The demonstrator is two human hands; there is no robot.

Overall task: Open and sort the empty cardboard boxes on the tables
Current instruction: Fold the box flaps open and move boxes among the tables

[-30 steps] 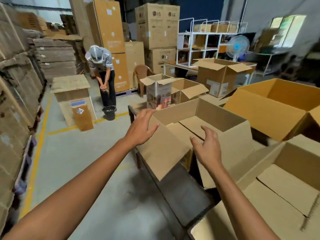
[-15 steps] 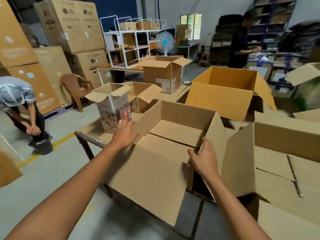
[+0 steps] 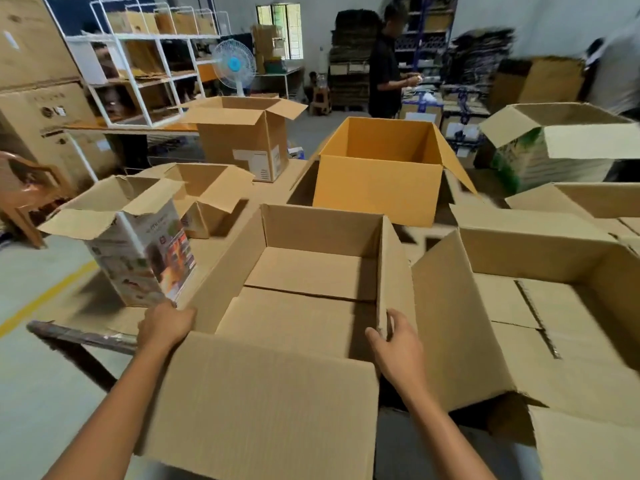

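Head view: an open brown middle box (image 3: 311,271) sits on the table (image 3: 79,336) right in front of the person, with its top flaps folded outward and its bottom flaps closed flat inside. The wide near flap (image 3: 263,410) of the middle box hangs toward the camera between the two forearms.

The left hand (image 3: 166,325) grips the near left corner of the middle box. Its fingers are curled together over the edge, and their tips are hidden behind the cardboard. The right hand (image 3: 398,348) holds the near edge of the middle box's right wall, with the thumb on the inner face and the fingers wrapped round the outside, so the wall is pinched between them.

Just left of the middle box stands a tall printed box (image 3: 145,258), open and tilted. Behind that is a small brown box (image 3: 204,192). Beyond the middle box is an open yellow box (image 3: 377,188), and to the left of the yellow box, farther back, is a labelled box (image 3: 242,136). A big open box (image 3: 519,323) touches the middle box on its right side. Far back and to the right of the middle box is a green printed box (image 3: 554,150).

Well behind the middle box are a white rack (image 3: 138,64), a fan (image 3: 234,64) and a standing person (image 3: 382,74) in dark clothes.
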